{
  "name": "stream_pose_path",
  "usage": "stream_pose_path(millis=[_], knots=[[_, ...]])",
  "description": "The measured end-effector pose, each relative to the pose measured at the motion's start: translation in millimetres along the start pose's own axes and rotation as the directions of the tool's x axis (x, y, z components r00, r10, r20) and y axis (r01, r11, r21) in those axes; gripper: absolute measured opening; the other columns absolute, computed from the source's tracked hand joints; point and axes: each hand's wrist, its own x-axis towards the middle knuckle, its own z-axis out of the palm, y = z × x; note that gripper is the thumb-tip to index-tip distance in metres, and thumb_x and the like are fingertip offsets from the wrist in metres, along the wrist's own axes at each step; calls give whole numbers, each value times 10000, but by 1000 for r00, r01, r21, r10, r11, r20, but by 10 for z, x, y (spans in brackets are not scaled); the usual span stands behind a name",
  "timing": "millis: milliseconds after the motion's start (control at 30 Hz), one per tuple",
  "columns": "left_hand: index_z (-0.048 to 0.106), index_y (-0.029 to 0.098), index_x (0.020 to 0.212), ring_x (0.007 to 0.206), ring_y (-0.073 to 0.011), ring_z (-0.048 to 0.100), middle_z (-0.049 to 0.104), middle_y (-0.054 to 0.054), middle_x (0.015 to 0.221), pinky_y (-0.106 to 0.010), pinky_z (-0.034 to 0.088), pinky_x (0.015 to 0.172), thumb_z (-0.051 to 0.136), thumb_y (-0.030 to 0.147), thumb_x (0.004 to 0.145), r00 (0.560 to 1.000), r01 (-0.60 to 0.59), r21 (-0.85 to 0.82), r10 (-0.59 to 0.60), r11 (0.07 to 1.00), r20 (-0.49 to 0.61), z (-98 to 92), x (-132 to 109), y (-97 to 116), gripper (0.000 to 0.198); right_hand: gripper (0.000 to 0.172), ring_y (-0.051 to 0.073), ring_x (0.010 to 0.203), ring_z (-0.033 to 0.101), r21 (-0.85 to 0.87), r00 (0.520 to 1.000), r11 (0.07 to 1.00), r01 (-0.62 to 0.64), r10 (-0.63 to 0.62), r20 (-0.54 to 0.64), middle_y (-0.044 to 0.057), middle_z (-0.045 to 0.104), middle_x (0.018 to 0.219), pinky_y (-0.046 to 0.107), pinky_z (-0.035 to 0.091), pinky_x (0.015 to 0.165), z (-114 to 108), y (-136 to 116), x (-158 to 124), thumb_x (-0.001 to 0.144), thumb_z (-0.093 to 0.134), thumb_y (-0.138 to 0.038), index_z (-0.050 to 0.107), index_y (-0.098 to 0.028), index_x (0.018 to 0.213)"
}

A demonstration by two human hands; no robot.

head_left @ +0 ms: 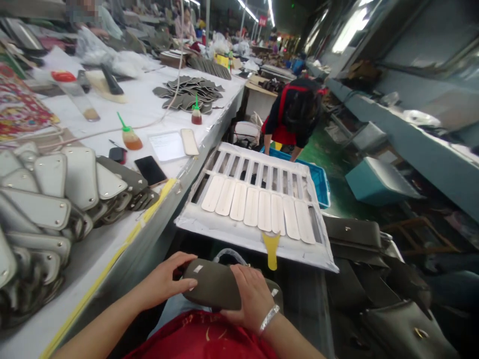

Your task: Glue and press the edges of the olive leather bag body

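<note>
A dark olive leather-like bag piece point(213, 284) with small pale tabs near its two ends rests across my lap. My left hand point(179, 274) grips its left end, thumb on top and fingers curled at the far edge. My right hand point(252, 294), with a silver bracelet at the wrist, lies over its right part, thumb toward me and fingers over the top. Just beyond stands a white slatted rack point(224, 222) with a row of pale oblong panels point(258, 209). A yellow strip point(272, 249) hangs from its near edge.
On the left table point(112, 249) are stacked grey panels with studs point(80, 177), a phone point(149, 170), glue bottles point(131, 138) and dark cut pieces point(190, 92). Dark bags point(407, 324) lie at right. A person point(295, 109) bends over a blue crate point(318, 184).
</note>
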Motion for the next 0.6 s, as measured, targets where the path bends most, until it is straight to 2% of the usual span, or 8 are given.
stream_pose_path(millis=[100,300,467,533,600], knots=[[559,224,1083,949,-187,549,563,-26,1042,-297,458,804,576,322,757,999,21,-79,-23,997,-28,34,10,-37,341,890,326,1093,439,-33,1000,999,-1,2,15,173,496,1207,504,304,961,-1,-28,20,513,706,-515,416,-106,1248],[553,226,1090,951,-180,544,556,-21,1028,-277,451,799,591,355,764,999,-29,-238,22,971,-33,100,34,-217,353,879,340,1078,460,-59,1000,998,15,-15,8,188,512,1178,522,335,940,6,-41,38,517,704,-526,419,-108,1236],[536,220,1097,925,-172,529,539,-23,1031,-268,458,764,570,362,773,998,-52,-264,46,963,-31,118,23,-271,355,926,350,1109,441,-83,1000,996,29,-28,9,204,485,1220,531,328,946,-17,-50,28,539,692,-557,384,-89,1275],[532,218,1096,925,-171,525,537,-24,1036,-269,459,766,562,347,773,998,-56,-262,49,963,-32,122,20,-261,350,969,353,1187,373,-88,995,991,102,-101,13,194,406,1317,538,278,987,15,-112,68,584,645,-622,318,-107,1337],[530,212,1093,934,-174,523,538,-30,1044,-272,460,769,559,334,768,998,-55,-256,46,965,-39,118,19,-248,349,955,345,1278,250,-94,973,969,229,-226,40,147,293,1413,540,193,1037,87,-225,151,657,564,-670,241,-150,1389]])
